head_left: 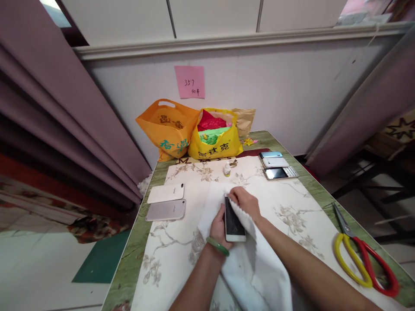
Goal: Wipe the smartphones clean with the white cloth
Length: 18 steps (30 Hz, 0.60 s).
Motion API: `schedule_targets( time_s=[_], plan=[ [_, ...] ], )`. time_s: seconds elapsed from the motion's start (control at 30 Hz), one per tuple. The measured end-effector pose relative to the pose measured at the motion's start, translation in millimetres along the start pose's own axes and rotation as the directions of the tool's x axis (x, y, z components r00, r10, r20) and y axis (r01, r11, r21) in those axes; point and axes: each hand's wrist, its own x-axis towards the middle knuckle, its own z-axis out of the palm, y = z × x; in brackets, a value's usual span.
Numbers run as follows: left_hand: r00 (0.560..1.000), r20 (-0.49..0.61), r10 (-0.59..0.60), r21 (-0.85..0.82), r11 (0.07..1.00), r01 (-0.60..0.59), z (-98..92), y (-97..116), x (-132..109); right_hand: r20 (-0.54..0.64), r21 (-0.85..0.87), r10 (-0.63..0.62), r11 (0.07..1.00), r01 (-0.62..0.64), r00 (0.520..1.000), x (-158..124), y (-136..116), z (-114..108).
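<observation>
A white phone (234, 222) is gripped along its left edge by the left hand (219, 228), over the middle of the worktop (311, 190). A white cloth (259, 263) is pinched against its far end by the right hand (245, 202). Scissors (359, 255) are laid at the near right.

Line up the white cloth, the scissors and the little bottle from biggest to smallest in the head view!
1. white cloth
2. scissors
3. little bottle, though it stands farthest from the camera, which shrinks it
</observation>
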Motion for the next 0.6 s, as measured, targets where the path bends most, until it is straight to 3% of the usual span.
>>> schedule_targets(
  time_s=[0.07, 0.1, 0.17, 0.23, 0.3, 0.37, 0.47, 0.53, 0.6],
  plan=[
    [0.999, 0.015, -0.050, -0.009, 0.999, 0.050, 1.6, -0.6, -2.3, -0.081, -0.052, 0.092, 0.994, -0.097, 0.992, 4.5, 5.2, 0.9],
    [0.998, 0.010, -0.064, -0.019, 0.998, 0.064, 1.3, -0.7, -3.1, -0.088, -0.058, 0.072, 0.995, -0.077, 0.994, 1.3, 4.4, 0.9],
    [0.999, -0.015, -0.049, -0.047, 0.998, 0.048, -1.1, -0.9, -2.7, -0.021, -0.011, -0.088, 0.996, 0.088, 0.996, -13.1, -2.6, -0.3],
    [0.999, -0.036, -0.015, -0.069, 0.998, 0.012, -3.9, -1.4, 0.4, 0.052, 0.079, -0.267, 0.962, 0.263, 0.962, -27.6, -10.8, -1.9],
    [0.999, -0.040, 0.014, -0.077, 0.997, -0.017, -5.0, -2.4, 3.8, 0.074, 0.126, -0.304, 0.948, 0.294, 0.950, -31.3, -13.2, -2.1],
    [1.000, -0.014, 0.020, -0.065, 0.998, -0.021, -4.4, -3.3, 5.1, 0.042, 0.095, -0.204, 0.975, 0.199, 0.978, -22.6, -5.9, -0.3],
    [0.996, 0.077, -0.040, -0.030, 0.999, 0.043, -3.5, -2.8, 2.1, -0.063, 0.037, 0.052, 0.998, -0.049, 0.997, -1.4, 19.8, 1.1],
    [0.991, 0.118, -0.071, -0.024, 0.997, 0.074, -4.3, -1.1, -0.5, -0.113, 0.103, 0.219, 0.973, -0.207, 0.969, 7.7, 39.0, -3.7],
    [0.992, 0.121, -0.043, -0.024, 0.999, 0.047, -5.6, 0.5, -1.1, -0.161, 0.259, 0.377, 0.908, -0.329, 0.912, 9.5, 51.2, -13.8]
  ],
)
